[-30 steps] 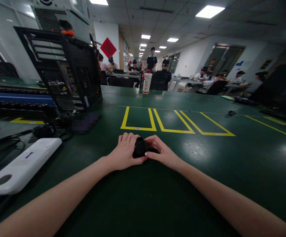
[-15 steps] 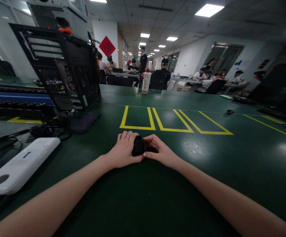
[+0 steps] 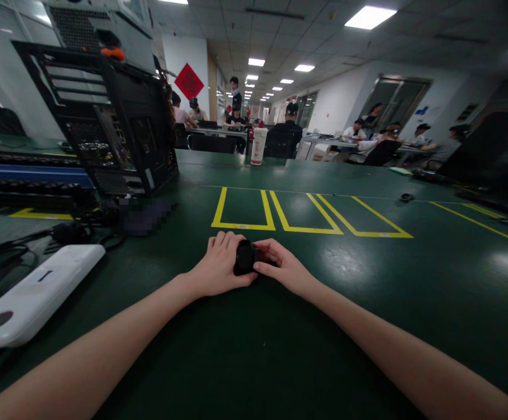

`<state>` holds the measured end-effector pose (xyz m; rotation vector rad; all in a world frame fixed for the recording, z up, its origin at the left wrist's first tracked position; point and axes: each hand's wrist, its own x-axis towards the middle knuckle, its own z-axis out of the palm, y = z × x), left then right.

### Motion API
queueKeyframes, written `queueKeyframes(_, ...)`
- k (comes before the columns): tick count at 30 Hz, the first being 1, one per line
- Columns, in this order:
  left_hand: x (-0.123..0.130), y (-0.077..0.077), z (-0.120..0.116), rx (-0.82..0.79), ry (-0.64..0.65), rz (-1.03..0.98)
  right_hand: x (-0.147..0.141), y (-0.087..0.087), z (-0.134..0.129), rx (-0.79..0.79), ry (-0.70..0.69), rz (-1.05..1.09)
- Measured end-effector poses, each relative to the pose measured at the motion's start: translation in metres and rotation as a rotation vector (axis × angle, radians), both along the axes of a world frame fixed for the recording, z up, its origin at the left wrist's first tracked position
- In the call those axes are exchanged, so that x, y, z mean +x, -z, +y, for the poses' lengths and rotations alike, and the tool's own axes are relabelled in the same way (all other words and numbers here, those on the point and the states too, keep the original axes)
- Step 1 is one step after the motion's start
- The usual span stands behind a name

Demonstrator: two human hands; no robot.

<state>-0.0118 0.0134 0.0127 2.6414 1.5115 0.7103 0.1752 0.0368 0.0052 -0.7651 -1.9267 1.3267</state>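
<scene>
A small black rounded object [image 3: 244, 258] sits between my two hands on the dark green table [image 3: 263, 350]; its exact kind cannot be made out. My left hand [image 3: 223, 261] is wrapped around its left side, with the thumb along the near edge. From the right, my right hand [image 3: 282, 265] grips the object's right edge between thumb and bent fingers. Both hands partly cover it, and its underside is hidden. Just beyond the hands, yellow tape outlines [image 3: 243, 226] mark the tabletop.
A black open computer case [image 3: 138, 146] stands at the back left. Nearer on the left lie a white elongated device [image 3: 39, 294] and black cables [image 3: 6, 262]. A white cup [image 3: 258, 146] stands at the far edge. Several people sit at tables beyond.
My hands stay around the black object, which looks turned slightly, showing more of its front. In the background, a standing person has moved to the left.
</scene>
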Motion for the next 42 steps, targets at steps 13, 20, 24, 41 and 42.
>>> queueKeyframes(13, -0.0007, -0.0028, 0.0003, -0.039, 0.022, -0.024, -0.002, 0.0006, 0.0004, -0.068, 0.037, 0.052)
queueKeyframes(20, -0.0015, -0.0016, 0.0015, -0.037, 0.019, -0.03, 0.0006, -0.002, -0.0024, -0.016, -0.02, 0.042)
queueKeyframes(24, -0.0015, -0.0016, 0.0014, -0.046, 0.024, -0.03, 0.0, -0.0019, -0.0026, -0.042, -0.008, 0.064)
queueKeyframes(41, -0.002, 0.0028, 0.0047, -0.01, 0.02, -0.016, 0.0015, -0.0004, -0.0018, -0.005, -0.041, 0.075)
queueKeyframes(42, -0.002, 0.0026, 0.0048, -0.011, 0.02, -0.017, 0.0012, -0.0005, -0.0018, -0.014, -0.029, 0.074)
